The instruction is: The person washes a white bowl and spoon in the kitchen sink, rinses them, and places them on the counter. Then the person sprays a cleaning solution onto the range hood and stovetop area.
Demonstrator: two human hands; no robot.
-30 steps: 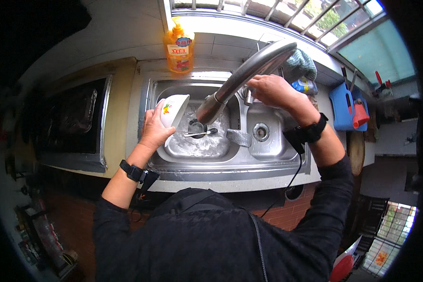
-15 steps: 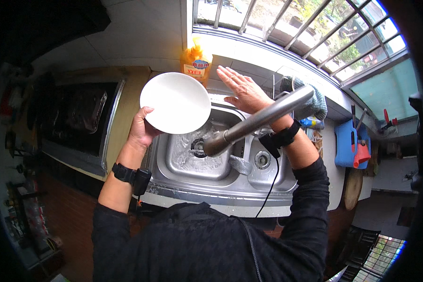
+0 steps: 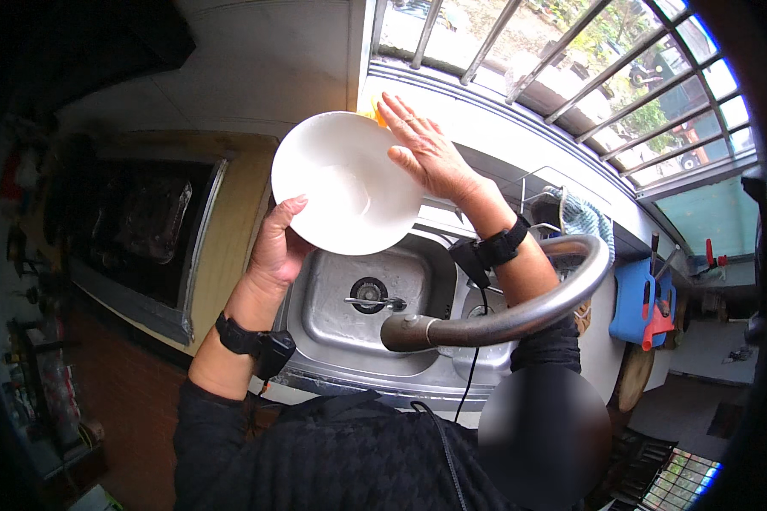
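Above steel sink (image 3: 332,315) — round glossy white bowl (image 3: 345,183)

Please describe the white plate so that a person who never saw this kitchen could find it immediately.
Start from the steel sink below the barred window. Above its left basin, the left hand grips a round white plate at its lower edge, and the right hand lies flat on its upper right rim. It is the only white dish, raised above the curved grey faucet.
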